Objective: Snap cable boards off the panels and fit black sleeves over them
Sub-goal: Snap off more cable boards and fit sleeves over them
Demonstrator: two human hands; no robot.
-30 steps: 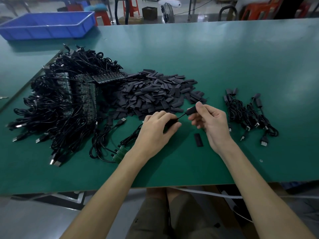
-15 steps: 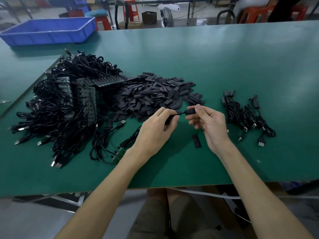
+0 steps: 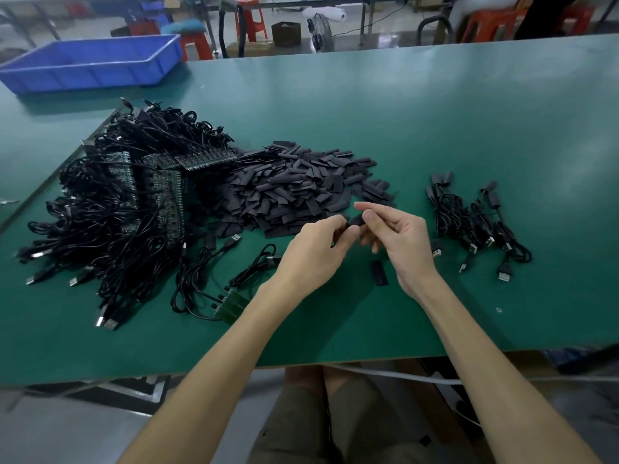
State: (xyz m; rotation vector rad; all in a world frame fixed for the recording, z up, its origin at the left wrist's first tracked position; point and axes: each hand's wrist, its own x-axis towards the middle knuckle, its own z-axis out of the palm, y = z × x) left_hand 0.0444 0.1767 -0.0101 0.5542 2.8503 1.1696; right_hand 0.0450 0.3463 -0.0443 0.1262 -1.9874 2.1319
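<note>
At a green worktop (image 3: 435, 112), a seated worker brings both hands together just above the surface. The left hand (image 3: 318, 252) curls its fingers round what is probably a cable board, hidden inside the grip. The right hand (image 3: 398, 239) pinches a black sleeve (image 3: 355, 221) between thumb and finger, its forefinger held out straight. Sleeve and left fingertips touch. The sleeve looks featherlight, thin and soft, likely to flatten shut under pressure, so a light hold on its side edges near the mouth should keep it open. The board is probably small, stiff and brittle where the wire joins, and best held by its edges, not the cord. A heap of sleeves (image 3: 294, 192) lies just beyond the hands, a tangle of cables and panels (image 3: 117, 202) lies to the left, and a small group of sleeved cables (image 3: 475, 222) lies to the right. One spare sleeve (image 3: 378, 272) rests on the worktop below the right hand.
</note>
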